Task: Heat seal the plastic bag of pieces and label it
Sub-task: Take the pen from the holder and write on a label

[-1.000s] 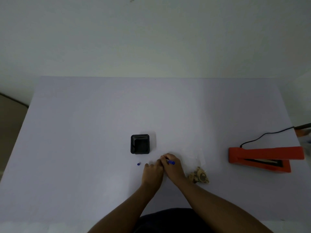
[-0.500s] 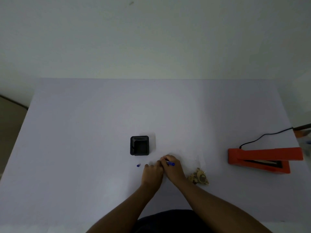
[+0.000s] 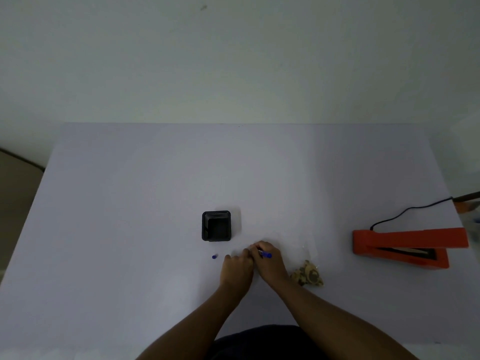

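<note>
— Hands? 
— Right hand [image 3: 268, 263] grips the blue pen [image 3: 265, 254]; left hand [image 3: 237, 267] touches it, apparently pressing a label down, though I can't tell. 
— Bag? 
— The bag of pieces [image 3: 307, 275] lies just right of the right wrist. 
— Advice? 
— Pin the label flat, write slowly.

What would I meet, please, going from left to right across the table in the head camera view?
Blue pen cap → black square holder → left hand → right hand gripping a blue pen → plastic bag of pieces → orange heat sealer with its black cord.
</note>
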